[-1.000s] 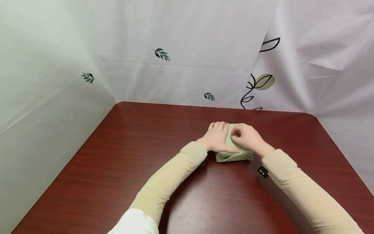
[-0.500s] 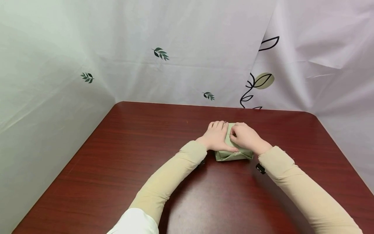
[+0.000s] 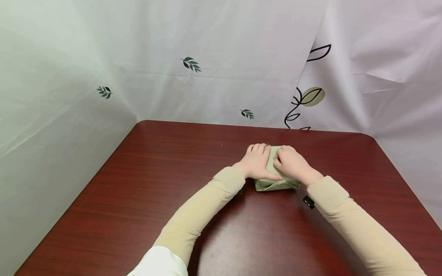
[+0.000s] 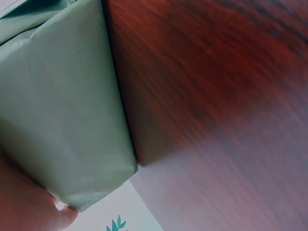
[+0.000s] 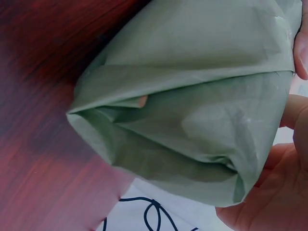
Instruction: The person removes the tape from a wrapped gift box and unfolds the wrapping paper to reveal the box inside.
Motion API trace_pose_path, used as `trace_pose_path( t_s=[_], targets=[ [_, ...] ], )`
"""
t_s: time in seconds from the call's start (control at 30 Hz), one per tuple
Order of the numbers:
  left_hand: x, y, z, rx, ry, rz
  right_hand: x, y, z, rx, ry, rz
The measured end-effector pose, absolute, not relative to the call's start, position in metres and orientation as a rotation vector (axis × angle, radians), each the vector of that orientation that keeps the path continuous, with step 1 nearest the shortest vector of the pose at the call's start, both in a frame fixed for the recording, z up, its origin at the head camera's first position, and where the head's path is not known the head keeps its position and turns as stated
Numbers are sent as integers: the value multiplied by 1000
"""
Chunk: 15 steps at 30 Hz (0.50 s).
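A small package in pale green paper (image 3: pixel 274 185) lies on the table, with folded flaps at its near end in the head view. My left hand (image 3: pixel 255 161) rests along its left side and top, fingers stretched, thumb by the near top edge. In the left wrist view the package's smooth side (image 4: pixel 67 106) fills the left, with a finger at its corner. My right hand (image 3: pixel 292 163) is over the top right, fingers curled, fingertips on the paper; I cannot tell whether they pinch any of it. The right wrist view shows a folded end (image 5: pixel 168 125) with an open-looking crease.
The dark red wooden table (image 3: pixel 165 168) carries the package toward its far right part. White cloth (image 3: pixel 214 46) with printed leaves hangs behind and along both sides. A dark wrist camera (image 3: pixel 309 202) sits under the right cuff.
The right hand's fingers curl more closely, with the gap between thumb and forefinger narrowing, and the hand shifts slightly. The left hand and package stay in place.
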State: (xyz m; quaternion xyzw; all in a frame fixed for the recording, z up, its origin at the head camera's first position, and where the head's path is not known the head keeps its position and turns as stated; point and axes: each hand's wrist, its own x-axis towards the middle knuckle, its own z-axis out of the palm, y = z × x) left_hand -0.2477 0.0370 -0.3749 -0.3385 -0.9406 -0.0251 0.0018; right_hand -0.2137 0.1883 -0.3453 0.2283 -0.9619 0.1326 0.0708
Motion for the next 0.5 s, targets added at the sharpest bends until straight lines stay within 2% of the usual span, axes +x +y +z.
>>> trace_pose_path(
  t_s=[0.5],
  targets=[
    [-249,39,-376,-1043,-2957,-34,-210,203,-351,406,-2958,514]
  ],
)
